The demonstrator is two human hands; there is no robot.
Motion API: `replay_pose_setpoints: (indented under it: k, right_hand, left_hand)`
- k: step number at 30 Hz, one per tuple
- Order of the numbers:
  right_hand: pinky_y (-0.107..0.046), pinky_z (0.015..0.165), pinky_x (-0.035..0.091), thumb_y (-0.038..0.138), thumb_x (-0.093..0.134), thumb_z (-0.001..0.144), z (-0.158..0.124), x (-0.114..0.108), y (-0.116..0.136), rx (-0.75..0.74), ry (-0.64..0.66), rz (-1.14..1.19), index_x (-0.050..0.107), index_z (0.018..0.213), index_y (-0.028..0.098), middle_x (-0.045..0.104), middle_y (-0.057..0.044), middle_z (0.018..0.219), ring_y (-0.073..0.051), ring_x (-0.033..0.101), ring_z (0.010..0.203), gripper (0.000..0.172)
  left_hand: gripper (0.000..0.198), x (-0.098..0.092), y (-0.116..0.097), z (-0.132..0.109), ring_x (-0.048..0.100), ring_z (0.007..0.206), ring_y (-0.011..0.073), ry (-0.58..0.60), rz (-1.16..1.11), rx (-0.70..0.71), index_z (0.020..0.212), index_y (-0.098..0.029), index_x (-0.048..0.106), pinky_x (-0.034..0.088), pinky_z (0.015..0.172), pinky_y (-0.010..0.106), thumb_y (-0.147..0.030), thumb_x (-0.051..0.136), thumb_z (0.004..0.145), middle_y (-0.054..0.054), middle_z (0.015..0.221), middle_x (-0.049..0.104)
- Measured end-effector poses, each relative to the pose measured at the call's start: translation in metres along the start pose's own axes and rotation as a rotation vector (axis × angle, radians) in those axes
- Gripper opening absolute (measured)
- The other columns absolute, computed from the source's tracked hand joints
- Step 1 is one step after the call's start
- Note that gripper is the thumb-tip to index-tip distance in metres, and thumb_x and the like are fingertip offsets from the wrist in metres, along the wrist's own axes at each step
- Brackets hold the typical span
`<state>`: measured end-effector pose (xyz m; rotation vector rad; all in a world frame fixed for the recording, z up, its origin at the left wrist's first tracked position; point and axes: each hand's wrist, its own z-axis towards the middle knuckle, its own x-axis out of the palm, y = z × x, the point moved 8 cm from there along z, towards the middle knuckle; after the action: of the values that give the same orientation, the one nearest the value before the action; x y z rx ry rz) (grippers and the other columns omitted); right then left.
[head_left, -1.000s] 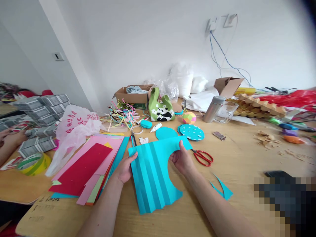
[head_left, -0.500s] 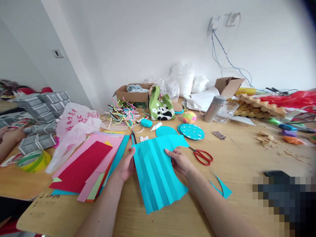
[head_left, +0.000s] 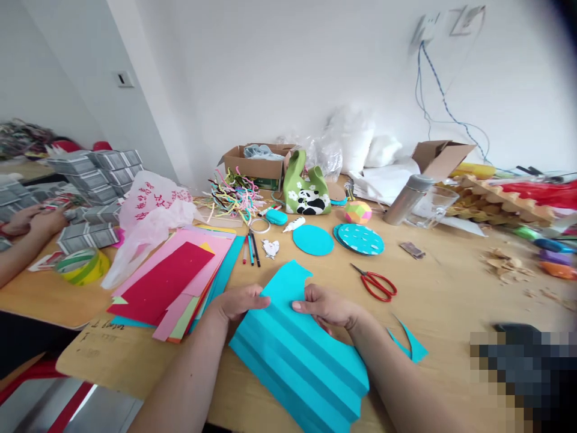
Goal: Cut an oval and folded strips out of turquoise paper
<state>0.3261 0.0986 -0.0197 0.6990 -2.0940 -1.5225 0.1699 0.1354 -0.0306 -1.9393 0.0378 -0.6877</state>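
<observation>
A turquoise sheet of paper (head_left: 297, 355), creased in parallel accordion folds, is held between my two hands just above the table. My left hand (head_left: 243, 302) pinches it near its upper left edge, thumb on top. On the other side my right hand (head_left: 327, 305) grips it beside a curved cut-out, thumb also on top, its other fingers mostly underneath. Red-handled scissors (head_left: 377, 284) lie to the right of my right hand. Thin turquoise scraps (head_left: 413, 344) rest below them. A turquoise paper circle (head_left: 313, 240) and a dotted turquoise disc (head_left: 361, 239) lie beyond my hands.
Coloured paper sheets (head_left: 166, 282) are piled at left, with pens (head_left: 251, 249) nearby. A green panda bag (head_left: 307, 189), a steel flask (head_left: 408, 199) and a glass mug (head_left: 435, 206) stand farther back. Another person's hands (head_left: 38, 228) are at the far left, near grey bundles (head_left: 88, 234).
The folded paper has turned so its creases run diagonally, and it is closer to me. My hands have moved nearer each other along its upper part. The view has shifted left.
</observation>
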Motion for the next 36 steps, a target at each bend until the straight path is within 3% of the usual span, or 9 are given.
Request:
replay_pose_setpoints:
  k: [2, 4, 9, 12, 16, 20, 27, 31, 36]
  right_hand:
    - [-0.015, 0.029, 0.023, 0.056, 0.066, 0.078, -0.001, -0.003, 0.004, -0.059, -0.007, 0.036, 0.052, 0.046, 0.017, 0.048, 0.003, 0.033, -0.005, 0.04, 0.029, 0.053]
    - [-0.015, 0.036, 0.032, 0.06, 0.069, 0.073, -0.004, -0.011, 0.008, -0.115, -0.022, 0.087, 0.06, 0.055, 0.014, 0.057, 0.002, 0.044, -0.006, 0.047, 0.038, 0.049]
    - [-0.029, 0.072, 0.053, 0.056, 0.073, 0.07, -0.019, -0.032, 0.017, -0.144, -0.004, 0.183, 0.071, 0.099, 0.013, 0.074, -0.01, 0.094, -0.021, 0.068, 0.082, 0.052]
    - [-0.04, 0.087, 0.051, 0.053, 0.076, 0.069, -0.024, -0.06, 0.021, -0.253, -0.18, 0.391, 0.067, 0.114, 0.018, 0.07, -0.013, 0.112, -0.027, 0.067, 0.1, 0.058]
    - [-0.044, 0.086, 0.052, 0.058, 0.076, 0.067, -0.025, -0.088, 0.017, -0.394, -0.436, 0.621, 0.056, 0.127, 0.032, 0.067, -0.007, 0.12, -0.024, 0.066, 0.102, 0.069]
    - [-0.041, 0.082, 0.055, 0.037, 0.085, 0.063, -0.025, -0.084, 0.029, -0.461, -0.497, 0.588, 0.059, 0.122, 0.03, 0.069, -0.004, 0.112, -0.021, 0.067, 0.092, 0.064]
    - [-0.038, 0.077, 0.057, 0.032, 0.083, 0.067, -0.033, -0.088, 0.031, -0.368, -0.553, 0.443, 0.065, 0.107, 0.019, 0.071, -0.006, 0.101, -0.021, 0.068, 0.084, 0.046]
    - [-0.038, 0.083, 0.055, 0.046, 0.067, 0.082, -0.034, -0.098, 0.027, -0.314, -0.538, 0.235, 0.061, 0.115, 0.02, 0.069, -0.008, 0.108, -0.021, 0.067, 0.094, 0.042]
    - [-0.035, 0.083, 0.051, 0.046, 0.029, 0.099, -0.07, -0.152, 0.015, 0.144, -1.012, -0.663, 0.059, 0.122, 0.018, 0.067, -0.013, 0.113, -0.024, 0.065, 0.102, 0.046]
  left_hand:
    - [0.036, 0.018, 0.015, -0.005, 0.072, 0.082, 0.0344, 0.211, 0.088, -0.209, 0.094, -0.021, 0.076, 0.054, 0.078, 0.047, -0.024, 0.086, 0.059, 0.009, 0.084, 0.077]
    - [0.029, 0.022, 0.013, -0.004, 0.072, 0.085, 0.0319, 0.256, 0.119, -0.229, 0.093, -0.021, 0.077, 0.054, 0.081, 0.043, -0.031, 0.082, 0.066, 0.009, 0.088, 0.077]
    - [0.032, 0.004, -0.007, 0.011, 0.071, 0.092, 0.0332, 0.051, 0.024, -0.046, 0.091, -0.016, 0.076, 0.054, 0.085, 0.044, -0.036, 0.081, 0.066, 0.013, 0.092, 0.076]
    - [0.043, -0.005, -0.02, 0.015, 0.067, 0.103, 0.0351, -0.057, -0.102, 0.074, 0.101, -0.014, 0.073, 0.051, 0.092, 0.047, -0.033, 0.084, 0.064, 0.014, 0.1, 0.075]
    - [0.056, -0.009, -0.034, 0.013, 0.059, 0.117, 0.0346, -0.163, -0.204, 0.226, 0.111, -0.015, 0.067, 0.046, 0.102, 0.048, -0.037, 0.084, 0.063, 0.013, 0.113, 0.071]
    - [0.069, -0.006, -0.029, 0.014, 0.051, 0.127, 0.0341, -0.152, -0.217, 0.235, 0.128, -0.02, 0.058, 0.043, 0.105, 0.049, -0.04, 0.082, 0.066, 0.012, 0.128, 0.064]
    - [0.076, 0.005, -0.028, 0.013, 0.043, 0.134, 0.0352, 0.063, -0.285, 0.257, 0.138, -0.028, 0.049, 0.04, 0.107, 0.047, -0.054, 0.075, 0.071, 0.01, 0.138, 0.057]
    - [0.07, 0.008, -0.029, 0.015, 0.051, 0.128, 0.0317, 0.027, -0.281, 0.254, 0.143, -0.028, 0.041, 0.039, 0.108, 0.047, -0.032, 0.072, 0.08, 0.009, 0.134, 0.06]
    - [0.063, 0.002, -0.028, 0.016, 0.062, 0.115, 0.0294, -0.105, -0.351, 0.232, 0.145, -0.021, 0.038, 0.046, 0.103, 0.048, -0.024, 0.063, 0.087, 0.012, 0.126, 0.065]
